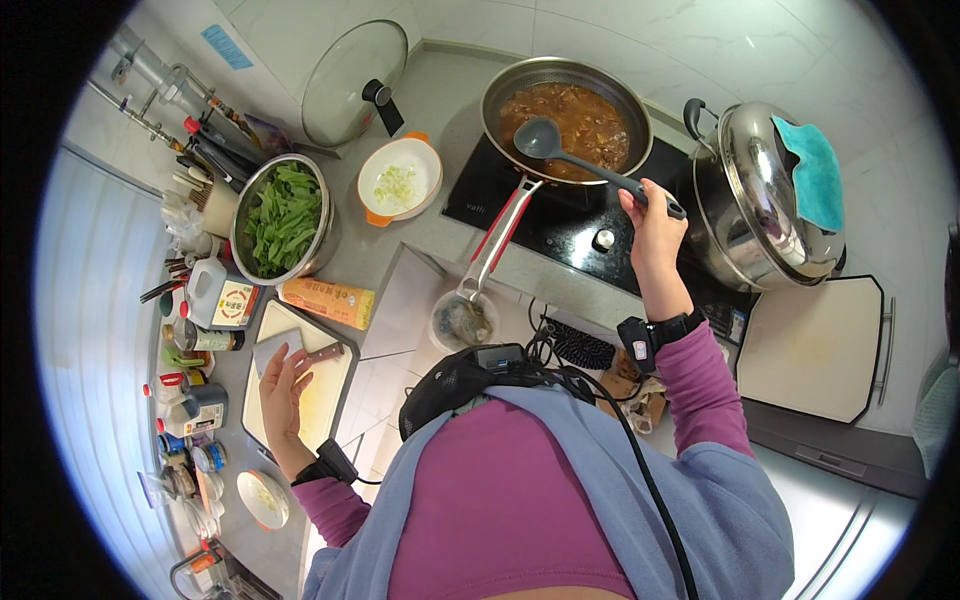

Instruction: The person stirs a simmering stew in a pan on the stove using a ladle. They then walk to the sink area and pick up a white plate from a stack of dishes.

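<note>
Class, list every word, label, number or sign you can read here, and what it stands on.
Wording left uncopied; print stands on:
Cooktop: pale letters, left corner.
Jug label: characters.
Packet: characters.
Blue sticker: too small to read.
Dark bottle label: too small to read.

Right arm (703, 390) extended forward and to the right, right hand (657, 228) with fingers (652, 200) curled in a grip, left arm (333, 508) out to the left side, left hand (282, 398) relaxed, fingers loosely bent and parted.
</note>
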{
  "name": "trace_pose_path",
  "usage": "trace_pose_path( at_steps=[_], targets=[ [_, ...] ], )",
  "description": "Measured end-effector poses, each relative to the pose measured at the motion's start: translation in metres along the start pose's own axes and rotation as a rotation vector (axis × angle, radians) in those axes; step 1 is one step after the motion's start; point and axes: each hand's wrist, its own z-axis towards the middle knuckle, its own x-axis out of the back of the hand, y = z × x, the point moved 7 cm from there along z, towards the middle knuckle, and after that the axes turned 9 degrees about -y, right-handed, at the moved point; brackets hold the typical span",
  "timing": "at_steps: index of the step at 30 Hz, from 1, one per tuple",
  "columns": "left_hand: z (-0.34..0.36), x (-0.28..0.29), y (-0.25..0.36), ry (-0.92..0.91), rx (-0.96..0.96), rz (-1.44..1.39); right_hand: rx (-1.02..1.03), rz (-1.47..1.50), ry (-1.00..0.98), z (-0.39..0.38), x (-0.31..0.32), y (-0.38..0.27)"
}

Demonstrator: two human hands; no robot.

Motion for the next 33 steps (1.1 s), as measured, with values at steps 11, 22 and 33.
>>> trace_pose_path(
  at_steps=[11, 22, 33],
  targets=[
    [-0.01, 0.006, -0.008, 0.03, 0.019, 0.002, 0.687, -0.762, -0.439, -0.03, -0.037, -0.052],
    [-0.006, 0.0, -0.006, 0.023, 0.041, 0.037, 0.78, -0.995, -0.637, -0.055, -0.05, -0.043],
    [-0.007, 0.0, -0.005, 0.04, 0.065, 0.052, 0.75, -0.975, -0.607, -0.047, -0.047, -0.038]
  ],
)
